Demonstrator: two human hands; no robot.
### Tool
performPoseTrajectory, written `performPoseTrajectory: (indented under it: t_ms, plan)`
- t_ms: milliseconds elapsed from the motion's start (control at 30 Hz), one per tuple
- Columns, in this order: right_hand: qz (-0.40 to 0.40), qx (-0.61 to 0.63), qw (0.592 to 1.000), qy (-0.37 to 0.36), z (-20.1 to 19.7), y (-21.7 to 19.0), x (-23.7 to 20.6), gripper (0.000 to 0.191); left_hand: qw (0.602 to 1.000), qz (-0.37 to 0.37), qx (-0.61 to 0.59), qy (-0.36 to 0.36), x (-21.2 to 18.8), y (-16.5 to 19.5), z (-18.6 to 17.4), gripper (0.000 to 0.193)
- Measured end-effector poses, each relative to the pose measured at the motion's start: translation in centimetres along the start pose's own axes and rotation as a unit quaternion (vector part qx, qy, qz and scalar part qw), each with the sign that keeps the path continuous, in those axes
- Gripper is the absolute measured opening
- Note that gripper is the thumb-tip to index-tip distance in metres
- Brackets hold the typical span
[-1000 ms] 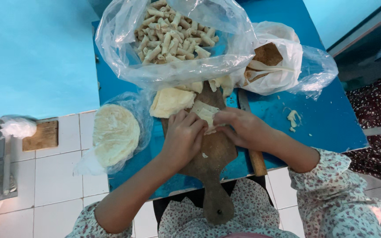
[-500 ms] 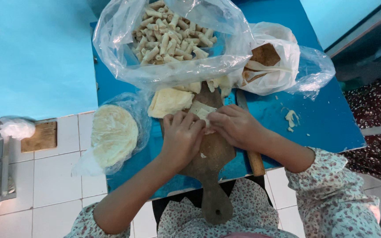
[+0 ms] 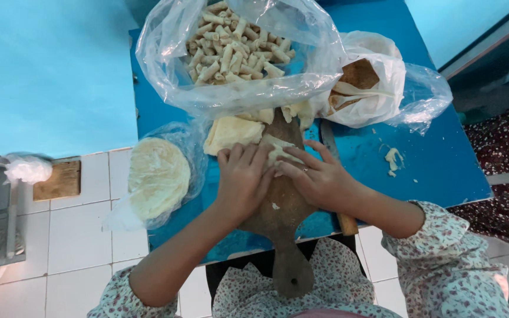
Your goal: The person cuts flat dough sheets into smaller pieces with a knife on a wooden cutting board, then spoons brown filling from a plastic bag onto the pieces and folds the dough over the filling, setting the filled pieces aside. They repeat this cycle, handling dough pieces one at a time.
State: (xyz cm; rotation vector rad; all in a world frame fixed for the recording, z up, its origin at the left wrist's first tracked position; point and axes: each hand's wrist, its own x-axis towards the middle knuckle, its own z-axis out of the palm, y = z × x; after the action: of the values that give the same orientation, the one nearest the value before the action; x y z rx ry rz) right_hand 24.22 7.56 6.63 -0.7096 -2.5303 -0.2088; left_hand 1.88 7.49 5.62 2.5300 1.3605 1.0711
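Nearest the camera, the handle of a wooden board (image 3: 281,218) is seen jutting over the edge of the blue counter (image 3: 431,165). On the board, a pale wrapper (image 3: 277,148) is pressed flat and folded under both hands: the left hand (image 3: 244,176) and right hand (image 3: 316,176) lie side by side, fingers down on it, touching at the tips. The wrapper is judged thin, soft and easily torn, best taken by its edges with light fingertips. Just beyond, a stack of folded sheets (image 3: 231,132) is laid beside the board, and a round pile of wrappers in plastic (image 3: 157,176) to the left. Farthest, a clear bag of finished rolls (image 3: 234,41) is spread open, a second bag (image 3: 366,88) alongside.
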Motion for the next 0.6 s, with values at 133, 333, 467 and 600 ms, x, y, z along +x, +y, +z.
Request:
performPoseTrajectory:
  t_ms: [133, 333, 467, 600]
  plan:
    - [0.023, -0.041, 0.998, -0.045, 0.0, 0.0, 0.8, 0.044, 0.998, -0.046, -0.006, -0.037, 0.2, 0.4, -0.8, 0.069]
    - [0.046, -0.004, 0.999, -0.010, 1.0, 1.4, 2.4, 0.052, 0.998, -0.057, -0.012, -0.033, 0.6, 0.6, -0.9, 0.078]
    - [0.076, 0.041, 0.996, 0.037, 1.2, 2.0, 2.0, 0.042, 0.997, -0.070, -0.014, -0.027, 0.7, 0.5, -0.6, 0.087]
    - [0.229, 0.223, 0.942, 0.104, 1.5, 2.4, 1.4, 0.052, 0.996, -0.080, -0.014, -0.028, 0.7, 0.3, -0.6, 0.091]
